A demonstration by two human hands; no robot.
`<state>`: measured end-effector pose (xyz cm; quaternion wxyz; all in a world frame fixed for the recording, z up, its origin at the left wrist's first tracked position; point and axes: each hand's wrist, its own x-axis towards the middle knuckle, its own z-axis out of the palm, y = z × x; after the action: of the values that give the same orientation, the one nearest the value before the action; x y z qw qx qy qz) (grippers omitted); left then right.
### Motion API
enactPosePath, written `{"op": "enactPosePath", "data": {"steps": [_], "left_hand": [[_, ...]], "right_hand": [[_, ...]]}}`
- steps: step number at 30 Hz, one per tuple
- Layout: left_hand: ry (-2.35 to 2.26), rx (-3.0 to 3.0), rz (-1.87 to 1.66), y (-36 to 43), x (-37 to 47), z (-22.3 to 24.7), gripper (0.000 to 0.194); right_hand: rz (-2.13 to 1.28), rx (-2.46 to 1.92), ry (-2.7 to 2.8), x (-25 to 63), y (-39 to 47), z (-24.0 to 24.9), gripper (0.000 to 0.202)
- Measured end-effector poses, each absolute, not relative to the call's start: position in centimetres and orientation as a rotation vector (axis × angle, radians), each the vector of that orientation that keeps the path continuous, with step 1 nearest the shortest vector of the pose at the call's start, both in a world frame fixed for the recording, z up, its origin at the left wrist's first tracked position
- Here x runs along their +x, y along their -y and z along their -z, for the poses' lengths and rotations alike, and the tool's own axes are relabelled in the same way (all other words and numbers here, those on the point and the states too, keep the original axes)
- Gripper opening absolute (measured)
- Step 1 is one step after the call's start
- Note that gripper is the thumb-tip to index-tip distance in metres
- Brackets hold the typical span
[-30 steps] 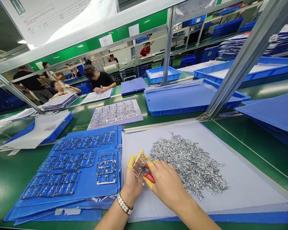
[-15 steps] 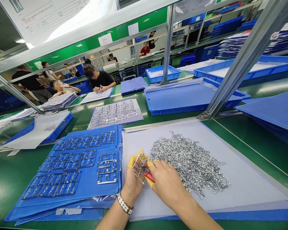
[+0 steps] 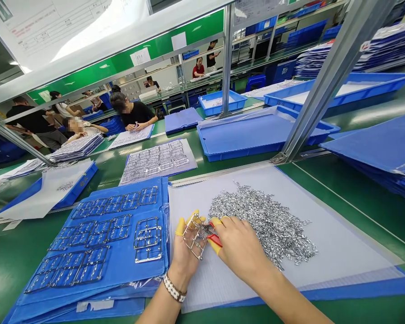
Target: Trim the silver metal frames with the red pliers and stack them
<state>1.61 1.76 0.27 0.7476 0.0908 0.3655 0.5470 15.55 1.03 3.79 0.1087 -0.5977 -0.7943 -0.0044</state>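
My left hand point(image 3: 184, 249), with yellow finger cots on its fingertips, holds a shiny metallic sprue frame point(image 3: 193, 245) tilted over the palm. Closed around a pair of red-handled nippers point(image 3: 215, 240) is my right hand point(image 3: 241, 247), also in yellow cots. The nippers' jaws are at the inner bars of the frame; whether they touch a part I cannot tell. Just right of the hands lies a heap of small silvery pieces point(image 3: 259, 220) on a white sheet point(image 3: 337, 252). Several similar sprue frames point(image 3: 118, 227) rest in rows on blue sheets point(image 3: 121, 265) at left.
A metal post point(image 3: 324, 94) slants up at the right behind the sheet. Blue trays point(image 3: 243, 150) stand beyond the heap, with blue boards point(image 3: 378, 144) stacked at right. Another sheet of frames point(image 3: 158, 159) lies farther back. Several people point(image 3: 133, 112) sit or stand across the bench.
The view has shifted slightly. My right hand and the nippers have drawn a little to the right, away from the frame's middle. My left hand keeps the frame.
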Motion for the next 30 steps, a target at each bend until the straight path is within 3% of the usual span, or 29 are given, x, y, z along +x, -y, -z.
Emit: {"op": "enactPosePath", "data": {"steps": [18,30], "left_hand": [[-0.825,0.219,-1.193,-1.5,2.3,-0.1,0.042],[-0.694,0.151,-1.138,-2.3,1.8,-0.1,0.048]], "right_hand": [[-0.055,-1.801,2.374,15.7,-1.8,-3.4,0.014],[-0.116,-1.884,2.353,17.3,-0.1,-2.2,0.023]]}}
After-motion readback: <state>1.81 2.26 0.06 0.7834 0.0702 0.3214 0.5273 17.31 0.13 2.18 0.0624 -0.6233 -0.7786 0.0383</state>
